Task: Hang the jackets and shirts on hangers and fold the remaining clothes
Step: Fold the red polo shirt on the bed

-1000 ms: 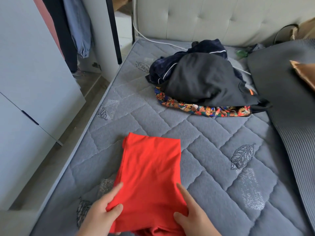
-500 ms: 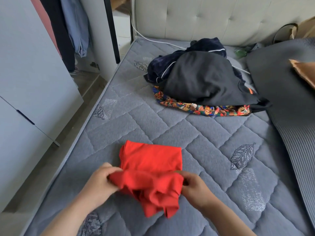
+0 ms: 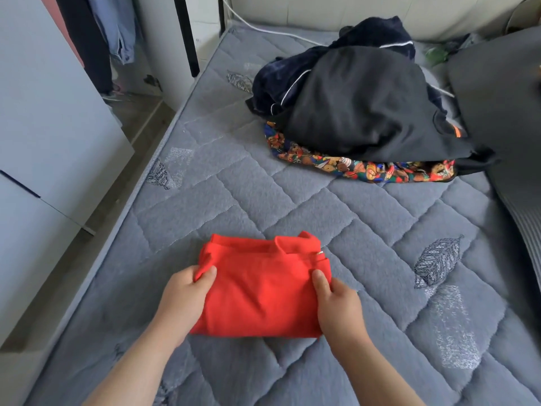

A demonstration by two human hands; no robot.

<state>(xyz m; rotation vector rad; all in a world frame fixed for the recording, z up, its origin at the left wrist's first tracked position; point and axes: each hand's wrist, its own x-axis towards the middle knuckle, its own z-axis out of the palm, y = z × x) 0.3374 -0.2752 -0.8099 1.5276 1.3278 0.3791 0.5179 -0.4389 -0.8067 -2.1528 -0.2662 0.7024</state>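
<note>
A folded garment [image 3: 260,294] lies on the bed [image 3: 292,200], near its front edge and a little left of middle. The left hand [image 3: 184,297] grips the garment's left side and the right hand [image 3: 339,309] its right side, thumbs on top. Well behind it, toward the headboard [image 3: 322,7], sits a pile of clothes [image 3: 360,104], its lowest piece sticking out along the near edge. A mat [image 3: 503,98] lies on the bed just right of the pile. A cable [image 3: 272,30] runs across the bed behind the pile. Left of the bed is a strip of floor [image 3: 96,224], then a wardrobe [image 3: 44,112], with hanging clothes [image 3: 114,30] behind it.
</note>
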